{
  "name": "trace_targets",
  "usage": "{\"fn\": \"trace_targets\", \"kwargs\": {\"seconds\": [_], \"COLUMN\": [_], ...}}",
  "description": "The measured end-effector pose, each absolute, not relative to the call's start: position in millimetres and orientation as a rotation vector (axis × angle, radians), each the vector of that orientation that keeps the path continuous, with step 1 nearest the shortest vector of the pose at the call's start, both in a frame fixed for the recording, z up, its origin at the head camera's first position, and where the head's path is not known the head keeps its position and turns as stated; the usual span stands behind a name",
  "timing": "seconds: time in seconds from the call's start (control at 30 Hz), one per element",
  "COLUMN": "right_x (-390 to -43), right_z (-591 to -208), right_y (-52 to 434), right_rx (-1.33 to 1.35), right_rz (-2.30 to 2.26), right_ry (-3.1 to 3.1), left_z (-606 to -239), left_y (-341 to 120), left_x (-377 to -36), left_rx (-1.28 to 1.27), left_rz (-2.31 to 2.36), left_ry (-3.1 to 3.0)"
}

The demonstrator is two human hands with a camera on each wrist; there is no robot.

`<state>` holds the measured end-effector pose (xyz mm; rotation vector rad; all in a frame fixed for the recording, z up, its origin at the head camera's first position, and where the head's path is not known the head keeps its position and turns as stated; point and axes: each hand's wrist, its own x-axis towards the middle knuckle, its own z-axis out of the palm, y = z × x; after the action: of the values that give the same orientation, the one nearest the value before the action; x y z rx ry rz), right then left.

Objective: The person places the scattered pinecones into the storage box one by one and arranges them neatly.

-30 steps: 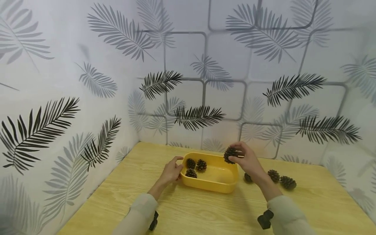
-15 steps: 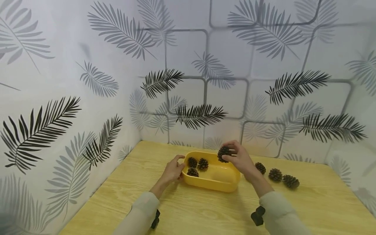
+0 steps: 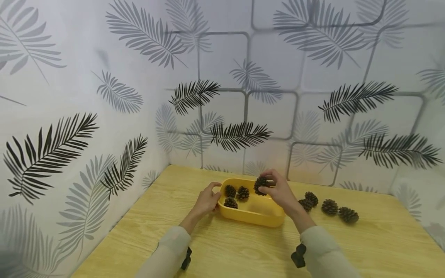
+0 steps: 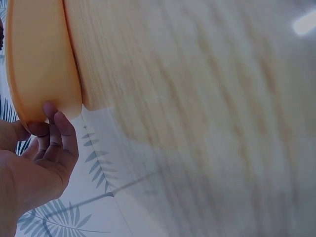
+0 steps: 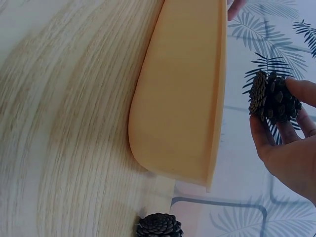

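- Here, your right hand (image 3: 279, 192) pinches a pine cone (image 3: 260, 185) betw. thumb and fingertips, held in the air over the far right part of the yellow tub (image 3: 255, 220); the right-wrist view shows the same cone (image 5: 273, 98) clear of the rim, fingers (image 5: 301, 90) curled round it.
- Your left hand (image 3: 208, 200) grips the tub's left end: thumb hooked over the rim, fingers down the outer wall. In the left-wrist view, fingertips (image 4: 51, 112) press the tub's orange-yellow side (image 4: 42, 59).
- Inside the tub, three cones sit bunched at the left end: one far left (image 3: 230, 190), one beside it toward the middle (image 3: 243, 192), one nearer you (image 3: 231, 203). The right half of the tub floor shows bare.
- The tub rests flat on a light wood table (image 3: 243, 251), near the back wall, roughly central.
- On the table to the tub's right, four more cones lie in a loose row: two close together just past your right wrist (image 3: 305, 204) (image 3: 311, 198), then one (image 3: 329, 207), then the farthest (image 3: 349, 215). In the right-wrist view, one loose cone (image 5: 159, 226) lies by the tub's corner.
- Both sleeves are pale grey-green; a black wrist mount (image 3: 298, 255) shows on the right, another (image 3: 186, 258) on the left.
- Walls (image 3: 87, 96) carry grey and black palm-leaf paper w/ rounded-square lines.
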<state>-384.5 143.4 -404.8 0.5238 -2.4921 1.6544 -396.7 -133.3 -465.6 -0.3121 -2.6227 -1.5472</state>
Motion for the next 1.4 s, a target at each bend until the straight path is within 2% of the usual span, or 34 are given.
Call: {"fn": "trace_targets", "kwargs": {"seconds": [0.67, 1.1, 1.4], "right_x": [-387.1, -391.9, -388.0], "right_z": [-423.5, -442.6, -442.3], "right_y": [121.4, 106.9, 103.3], "right_rx": [0.435, 0.460, 0.492], "right_rz": [1.684, 1.641, 1.655], "right_ry": [-2.560, -2.596, -2.594], "left_z": [-460.9, -461.9, -462.2], "left_y": [-134.0, -135.5, -135.2], "left_x": [-392.0, -389.9, -392.4], "left_rx": [-0.354, -0.409, -0.375], "left_rz": [-1.548, -1.525, -1.527], "left_ry": [-2.612, -2.597, -2.606]}}
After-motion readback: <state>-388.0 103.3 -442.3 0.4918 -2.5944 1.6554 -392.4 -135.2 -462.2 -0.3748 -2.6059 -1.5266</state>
